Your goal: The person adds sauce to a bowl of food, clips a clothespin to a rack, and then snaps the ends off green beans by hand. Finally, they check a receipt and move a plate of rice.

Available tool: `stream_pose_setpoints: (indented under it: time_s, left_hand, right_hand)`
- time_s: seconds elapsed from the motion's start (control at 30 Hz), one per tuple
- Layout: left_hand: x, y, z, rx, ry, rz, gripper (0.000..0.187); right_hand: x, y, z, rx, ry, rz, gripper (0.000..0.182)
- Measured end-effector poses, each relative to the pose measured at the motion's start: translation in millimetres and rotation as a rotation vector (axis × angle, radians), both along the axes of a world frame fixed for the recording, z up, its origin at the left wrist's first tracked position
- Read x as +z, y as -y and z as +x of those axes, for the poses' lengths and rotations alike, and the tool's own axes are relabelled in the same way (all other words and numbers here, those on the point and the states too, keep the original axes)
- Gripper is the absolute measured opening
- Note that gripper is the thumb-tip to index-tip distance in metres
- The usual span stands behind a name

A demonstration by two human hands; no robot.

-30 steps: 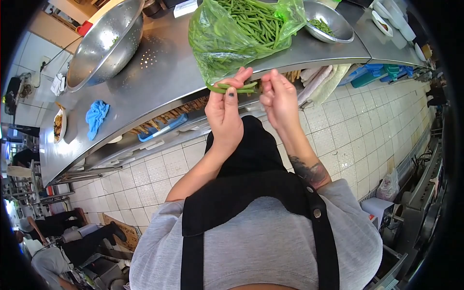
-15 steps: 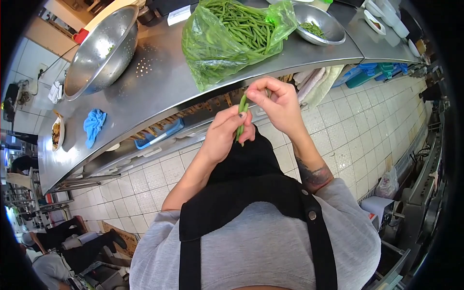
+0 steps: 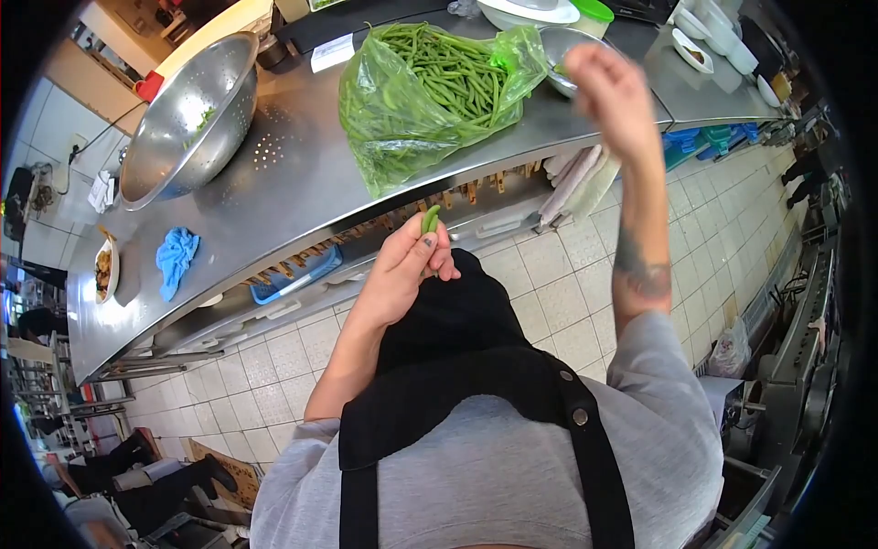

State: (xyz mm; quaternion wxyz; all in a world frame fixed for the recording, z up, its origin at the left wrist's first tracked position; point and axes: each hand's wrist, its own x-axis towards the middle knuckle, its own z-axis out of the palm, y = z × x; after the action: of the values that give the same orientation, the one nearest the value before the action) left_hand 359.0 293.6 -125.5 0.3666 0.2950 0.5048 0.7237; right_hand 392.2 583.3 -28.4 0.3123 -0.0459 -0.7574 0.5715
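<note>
My left hand (image 3: 400, 267) is closed around a few green beans (image 3: 430, 220), their tips poking up past the thumb and fingers. It is in front of the counter's near edge, above my black apron. Stretched out to the right, my right hand (image 3: 615, 96) is over the near side of a small steel bowl (image 3: 551, 43). Motion smears its fingers; a bit of green shows beside the fingertips, and I cannot tell whether they grip it. Between and beyond the hands lies an open plastic bag (image 3: 370, 133) heaped with green beans (image 3: 448, 69).
A large perforated steel colander (image 3: 165, 137) stands tilted at the counter's left, near a blue cloth (image 3: 176, 261) and a white dish of food (image 3: 106, 270). Towels (image 3: 581, 188) hang below the counter edge. At the lower left, another person's legs (image 3: 174, 485) are visible.
My right hand has left the beans at my left hand and swung up and right to the bowl. My left hand keeps the beans and has shifted slightly left.
</note>
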Motion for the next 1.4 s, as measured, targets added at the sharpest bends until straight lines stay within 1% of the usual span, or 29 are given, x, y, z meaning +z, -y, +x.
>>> stream_pose_setpoints:
  time_s: [0.03, 0.07, 0.1, 0.13, 0.23, 0.27, 0.33, 0.37, 0.43, 0.47, 0.5, 0.57, 0.6, 0.63, 0.73, 0.77, 0.83, 0.87, 0.9, 0.97, 1.0, 1.1, 1.13, 1.23, 1.27, 1.37, 1.4]
  left_hand:
    - [1, 1, 3, 0.026, 0.111, 0.005, 0.016]
    - [1, 1, 4, 0.051, 0.222, 0.011, 0.015]
    - [0, 3, 5, 0.053, 0.224, 0.015, 0.015]
    - [-4, 3, 5, 0.065, 0.218, 0.010, 0.014]
    - [-7, 4, 2, 0.098, 0.195, 0.014, 0.013]
    - [-6, 5, 3, 0.122, 0.161, -0.048, 0.013]
    - [-2, 4, 1, 0.174, 0.093, -0.169, 0.012]
    - [-1, 4, 1, 0.179, 0.098, -0.168, 0.012]
    - [4, 3, -1, 0.190, 0.066, -0.175, 0.012]
    - [6, 4, -1, 0.193, 0.049, -0.178, 0.012]
    - [6, 4, 0, 0.192, 0.047, -0.176, 0.012]
    - [5, 4, 0, 0.270, -0.037, -0.119, 0.012]
    - [5, 5, -1, 0.311, -0.078, -0.093, 0.012]
    - [4, 5, -3, 0.317, -0.082, -0.093, 0.012]
    - [3, 4, -6, 0.457, -0.402, -0.159, 0.010]
    - [7, 3, -6, 0.456, -0.401, -0.157, 0.010]
    - [16, 5, -7, 0.517, -0.482, -0.221, 0.007]
    - [23, 6, -7, 0.552, -0.524, -0.254, 0.006]
    - [30, 5, -8, 0.558, -0.526, -0.253, 0.006]
    - [43, 4, -10, 0.614, -0.637, -0.259, 0.007]
    - [49, 4, -11, 0.638, -0.691, -0.263, 0.008]
    - [65, -1, -14, 0.651, -0.696, -0.229, 0.011]
    - [67, -3, -15, 0.657, -0.698, -0.207, 0.012]
    - [65, -4, -17, 0.643, -0.704, -0.209, 0.012]
    - [63, -4, -17, 0.637, -0.707, -0.213, 0.012]
    - [47, -4, -15, 0.622, -0.665, -0.220, 0.012]
    - [45, -4, -15, 0.620, -0.643, -0.223, 0.012]
  right_hand:
    - [7, -27, -16, -0.257, -0.078, 0.289, 0.018]
    - [13, -51, -32, -0.403, -0.044, 0.512, 0.018]
    - [13, -70, -43, -0.548, -0.008, 0.737, 0.020]
    - [13, -69, -43, -0.545, -0.008, 0.741, 0.020]
    - [16, -60, -49, -0.431, 0.247, 1.014, 0.020]
    - [15, -51, -51, -0.428, 0.240, 1.020, 0.020]
    - [13, -14, -55, -0.392, -0.209, 0.896, 0.019]
    - [10, 3, -57, -0.385, -0.208, 0.897, 0.019]
    - [4, 29, -59, -0.198, 0.039, 1.047, 0.019]
    - [-2, 32, -60, -0.199, 0.041, 1.045, 0.019]
    - [-10, 33, -62, -0.263, 0.141, 1.105, 0.018]
    - [-17, 35, -71, -0.392, 0.329, 1.222, 0.016]
    - [-16, 36, -75, -0.390, 0.318, 1.223, 0.016]
    - [-16, 35, -76, -0.365, 0.321, 1.193, 0.016]
    - [-20, 33, -73, -0.315, 0.343, 1.129, 0.016]
    - [-18, 31, -72, -0.334, 0.279, 1.100, 0.015]
    - [-13, 28, -72, -0.370, 0.144, 1.041, 0.014]
    - [-9, 27, -67, -0.368, 0.139, 1.042, 0.014]
    - [0, 31, -57, -0.313, 0.151, 0.962, 0.013]
    - [16, 42, -36, -0.200, 0.177, 0.797, 0.012]
    - [21, 46, -29, -0.198, 0.176, 0.794, 0.012]
    - [30, 54, -9, 0.016, 0.295, 0.617, 0.013]
    - [30, 49, -7, 0.010, 0.296, 0.617, 0.013]
    - [31, 13, -8, -0.523, 0.018, 0.772, 0.016]
    - [29, -3, -11, -0.528, 0.019, 0.770, 0.016]
    - [19, -48, -21, -0.830, 0.246, 1.012, 0.017]
    - [18, -44, -22, -0.835, 0.244, 1.013, 0.017]
